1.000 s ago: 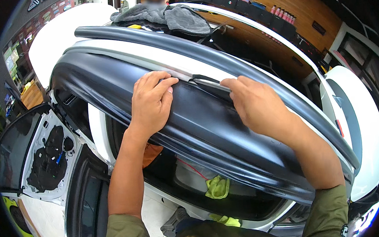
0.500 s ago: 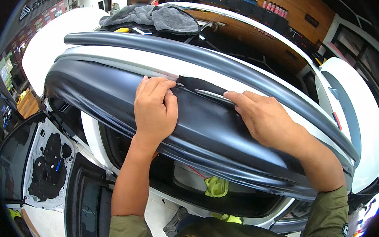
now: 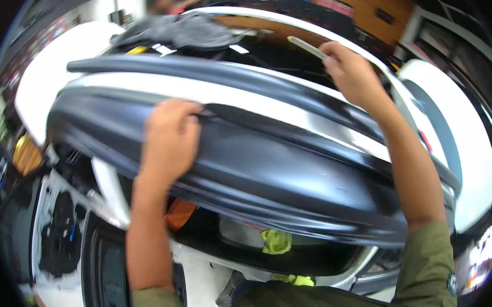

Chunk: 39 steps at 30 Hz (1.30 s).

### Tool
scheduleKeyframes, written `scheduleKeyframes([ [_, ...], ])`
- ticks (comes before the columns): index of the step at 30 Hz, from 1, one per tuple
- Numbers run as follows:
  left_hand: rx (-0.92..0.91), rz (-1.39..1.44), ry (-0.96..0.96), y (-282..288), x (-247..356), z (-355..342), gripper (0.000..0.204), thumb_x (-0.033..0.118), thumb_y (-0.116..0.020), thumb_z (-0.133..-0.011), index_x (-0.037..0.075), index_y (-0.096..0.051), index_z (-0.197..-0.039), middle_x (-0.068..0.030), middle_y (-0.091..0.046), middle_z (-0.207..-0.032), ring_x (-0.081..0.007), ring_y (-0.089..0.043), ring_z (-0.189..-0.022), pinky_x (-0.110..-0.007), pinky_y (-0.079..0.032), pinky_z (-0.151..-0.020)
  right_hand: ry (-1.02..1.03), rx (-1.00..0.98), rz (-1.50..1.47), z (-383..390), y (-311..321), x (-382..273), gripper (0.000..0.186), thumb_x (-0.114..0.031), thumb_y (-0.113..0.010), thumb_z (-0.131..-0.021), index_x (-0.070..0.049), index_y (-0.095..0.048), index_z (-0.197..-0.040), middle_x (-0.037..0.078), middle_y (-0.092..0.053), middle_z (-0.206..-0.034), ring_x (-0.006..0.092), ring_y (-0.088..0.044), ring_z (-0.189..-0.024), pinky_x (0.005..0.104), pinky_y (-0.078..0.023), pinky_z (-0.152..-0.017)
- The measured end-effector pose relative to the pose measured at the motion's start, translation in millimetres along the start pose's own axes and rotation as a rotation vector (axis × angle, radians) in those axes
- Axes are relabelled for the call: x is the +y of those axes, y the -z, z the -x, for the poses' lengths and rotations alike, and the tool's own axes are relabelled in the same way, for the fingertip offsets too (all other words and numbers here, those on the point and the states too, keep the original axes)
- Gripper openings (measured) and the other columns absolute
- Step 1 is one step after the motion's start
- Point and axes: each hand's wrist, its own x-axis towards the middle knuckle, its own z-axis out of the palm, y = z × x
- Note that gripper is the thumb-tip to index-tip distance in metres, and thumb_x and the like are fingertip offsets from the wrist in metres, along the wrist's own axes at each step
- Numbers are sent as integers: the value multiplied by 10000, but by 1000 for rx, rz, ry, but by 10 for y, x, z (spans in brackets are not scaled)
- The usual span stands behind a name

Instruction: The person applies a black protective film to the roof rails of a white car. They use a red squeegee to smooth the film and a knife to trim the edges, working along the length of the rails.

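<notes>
A long satin-black car panel [image 3: 291, 156] stretches across in front of me, its surface reflecting light. Along its upper edge runs a strip of dark film [image 3: 238, 115], bordering a white body section. My left hand [image 3: 171, 132] is closed, thumb and fingers pinched at that edge; motion blur softens what lies between them. Up at the right, my right hand [image 3: 353, 71] is raised clear of the panel. Its fingers grip a slim, pale stick-like tool that looks like a utility knife [image 3: 306, 46], tip pointing up and left.
A second narrow black rail [image 3: 207, 68] lies beyond the white section. Farther off are a grey towel [image 3: 182, 31] on dark glass and another person [image 3: 177, 1]. An open door with bare inner parts [image 3: 59, 232] stands at left. A yellow-green cloth [image 3: 277, 241] hangs below.
My right hand has lifted away from the film edge, up and to the right, carrying the tool. My left hand remains at the edge. The whole view has shifted slightly and blurred.
</notes>
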Motion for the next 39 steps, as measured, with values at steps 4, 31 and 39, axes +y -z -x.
scheduleKeyframes([
  [4, 44, -68, 8, 46, -257, -48, 251, -10, -649, -819, -2, -637, -1070, -157, -613, -1026, -312, -585, -1019, -394, -455, -924, -112, -225, 237, -302, -183, 1152, 294, -90, -471, -928, -19, -605, -1181, 265, -667, -1075, 397, -650, -1025, 455, -486, -899],
  [31, -139, 49, -25, -83, 139, -155, 115, 11, -548, -940, -27, -638, -1000, -175, -677, -942, -317, -671, -887, -341, -502, -813, -358, -207, 303, -179, -145, 1335, 338, -134, -585, -883, -27, -590, -1203, 217, -688, -1074, 375, -673, -1005, 459, -537, -873],
  [39, -65, -79, -68, -86, 82, 66, 220, 7, -558, -919, -42, -572, -1133, -195, -583, -1106, -353, -567, -1070, -400, -416, -986, -369, -181, 148, -161, -152, 1155, 356, -122, -574, -907, -8, -588, -1244, 241, -640, -1206, 386, -629, -1131, 465, -512, -952],
])
